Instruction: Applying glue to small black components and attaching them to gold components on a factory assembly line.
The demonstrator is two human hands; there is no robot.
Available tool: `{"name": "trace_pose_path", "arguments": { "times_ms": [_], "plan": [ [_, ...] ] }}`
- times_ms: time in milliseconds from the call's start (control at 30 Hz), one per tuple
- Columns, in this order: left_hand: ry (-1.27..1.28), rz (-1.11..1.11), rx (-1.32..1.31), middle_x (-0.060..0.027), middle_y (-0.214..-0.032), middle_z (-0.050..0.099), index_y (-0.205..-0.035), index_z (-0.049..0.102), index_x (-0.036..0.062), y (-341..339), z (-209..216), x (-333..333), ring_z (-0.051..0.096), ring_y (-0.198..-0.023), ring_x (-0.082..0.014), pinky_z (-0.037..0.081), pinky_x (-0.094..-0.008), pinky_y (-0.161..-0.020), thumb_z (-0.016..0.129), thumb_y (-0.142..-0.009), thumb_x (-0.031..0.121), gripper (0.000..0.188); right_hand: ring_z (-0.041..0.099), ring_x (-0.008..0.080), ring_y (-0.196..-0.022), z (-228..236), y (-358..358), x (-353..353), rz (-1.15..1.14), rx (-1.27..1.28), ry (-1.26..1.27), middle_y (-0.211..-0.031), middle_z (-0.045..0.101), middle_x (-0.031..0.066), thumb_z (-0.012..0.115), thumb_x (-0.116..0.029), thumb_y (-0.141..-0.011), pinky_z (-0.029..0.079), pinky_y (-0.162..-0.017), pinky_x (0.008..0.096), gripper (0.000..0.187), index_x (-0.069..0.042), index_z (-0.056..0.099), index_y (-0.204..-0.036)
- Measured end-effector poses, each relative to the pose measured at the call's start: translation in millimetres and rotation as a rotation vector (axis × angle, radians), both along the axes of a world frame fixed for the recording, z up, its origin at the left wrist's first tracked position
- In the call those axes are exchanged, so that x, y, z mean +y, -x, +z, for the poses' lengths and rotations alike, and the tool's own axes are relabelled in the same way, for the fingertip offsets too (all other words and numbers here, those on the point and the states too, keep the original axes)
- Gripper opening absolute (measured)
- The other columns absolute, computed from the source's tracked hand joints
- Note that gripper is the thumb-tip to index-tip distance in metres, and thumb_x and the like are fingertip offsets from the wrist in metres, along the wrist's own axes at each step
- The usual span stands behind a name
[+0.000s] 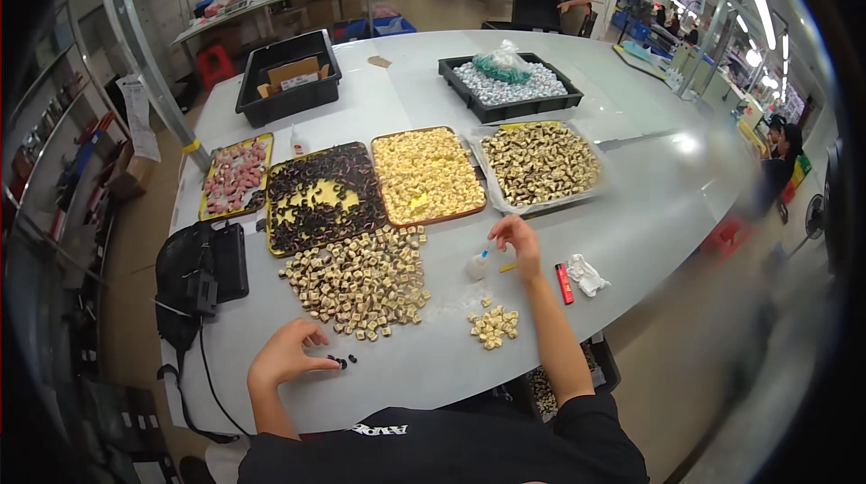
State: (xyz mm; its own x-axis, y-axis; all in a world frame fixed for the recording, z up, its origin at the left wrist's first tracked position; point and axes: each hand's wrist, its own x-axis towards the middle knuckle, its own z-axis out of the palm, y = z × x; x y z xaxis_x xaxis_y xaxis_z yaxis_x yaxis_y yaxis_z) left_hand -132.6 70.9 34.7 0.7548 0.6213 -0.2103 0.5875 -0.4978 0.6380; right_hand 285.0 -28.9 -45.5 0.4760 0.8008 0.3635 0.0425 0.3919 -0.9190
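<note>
- One table [654, 213]: pale, smooth, with a curved far edge.
- Two black bins, rectangular: the left bin [293, 105] contains cardboard; the right bin [519, 110] contains silvery pieces and a bundled plastic bag [505, 64].
- Four trays in a row: pink-piece tray [270, 152], black-piece tray [329, 199], cream-piece tray [433, 220], brown-and-gold-piece tray [544, 206]. The last looks lined with clear plastic.
- One heap of blocky gold-and-dark pieces [365, 281], too many to count; beyond the left hand.
- Two hands. Left hand [290, 353]: fingers curled, thumb extended; cannot tell whether it pinches anything. Right hand [518, 243]: raised, fingers bent; grip also cannot be told.
- One cluster of gold pieces [493, 326], over a dozen, nearer the body than the right hand.
- One crumpled white tissue [588, 276].
- One whitish bottle [477, 266], blue tip, just beside the right hand.
- One slim red object [565, 284].
- At least three small black pieces [352, 359], at the left thumb tip.
</note>
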Motion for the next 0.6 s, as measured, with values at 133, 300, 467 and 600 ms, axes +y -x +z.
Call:
{"name": "trace_pose_path", "arguments": {
  "times_ms": [133,300,467,600],
  "plan": [
    [0.044,0.103,0.068,-0.0056,-0.083,0.056,-0.083,0.061,0.0043,9,-19,-8,0.054,-0.075,-0.0173,0.047,-0.0272,-0.07,0.084,-0.058,0.026,0.041,0.05,0.0106,-0.077,32,-7,-17,0.205,0.026,0.112,-0.097,0.059,0.0102,0.048,-0.036,-0.089,0.042,-0.067,0.0233,0.038,0.0,0.057,-0.096],
    [0.048,0.167,0.005,-0.0051,-0.079,0.054,-0.082,0.06,0.0031,12,-31,-15,0.052,-0.072,-0.0158,0.046,-0.0262,-0.068,0.084,-0.058,0.018,0.038,0.048,0.0101,-0.088,42,-15,-30,0.393,-0.262,0.364,-0.107,0.056,0.0024,0.07,-0.026,-0.075,0.043,-0.074,0.025,0.041,-0.006,0.058,-0.109],
    [0.034,0.235,-0.008,-0.0052,-0.078,0.054,-0.081,0.06,0.0019,12,-33,-18,0.052,-0.069,-0.0149,0.046,-0.0259,-0.066,0.082,-0.06,0.01,0.031,0.048,0.0098,-0.086,41,-8,-25,0.387,-0.481,0.491,-0.103,0.056,-0.0019,0.08,-0.012,-0.064,0.041,-0.075,0.0244,0.048,-0.01,0.061,-0.108],
    [0.013,0.255,-0.074,-0.0055,-0.079,0.054,-0.08,0.061,0.0009,5,-29,-23,0.052,-0.069,-0.0151,0.046,-0.0262,-0.066,0.08,-0.062,0.007,0.027,0.049,0.0093,-0.083,32,-6,-21,0.359,-0.506,0.512,-0.096,0.057,-0.0022,0.079,-0.011,-0.065,0.04,-0.074,0.0234,0.043,-0.009,0.063,-0.104]
  ]
}}
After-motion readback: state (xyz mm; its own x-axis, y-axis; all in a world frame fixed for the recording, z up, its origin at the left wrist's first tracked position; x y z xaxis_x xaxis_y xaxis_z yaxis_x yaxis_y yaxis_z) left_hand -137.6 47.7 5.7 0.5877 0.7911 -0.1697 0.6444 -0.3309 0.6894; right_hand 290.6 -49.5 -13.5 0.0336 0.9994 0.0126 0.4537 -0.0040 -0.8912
